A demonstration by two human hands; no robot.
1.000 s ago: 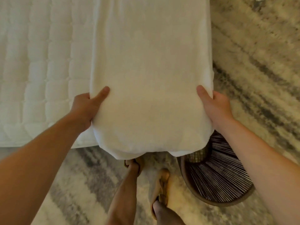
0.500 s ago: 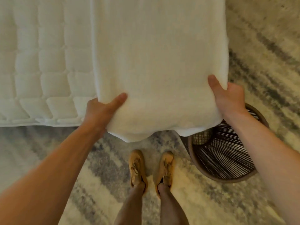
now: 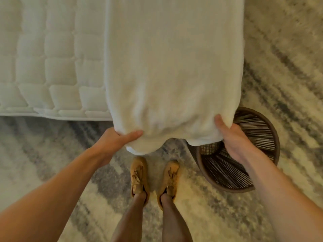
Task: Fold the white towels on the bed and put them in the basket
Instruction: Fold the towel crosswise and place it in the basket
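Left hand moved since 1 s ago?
Yes. The left hand came back toward the person: earlier over the mattress, now past its near edge, over the rug, gripping the towel.

No readable text, labels, brands or numbers anywhere in view.

I see both forearms (image 3: 52, 193) bare, running in from the lower corners of the frame to my left hand (image 3: 111, 142) and right hand (image 3: 235, 143). At lower centre my bare shins (image 3: 132, 222) end in tan lace-up shoes (image 3: 139, 175) with matching tan laces.
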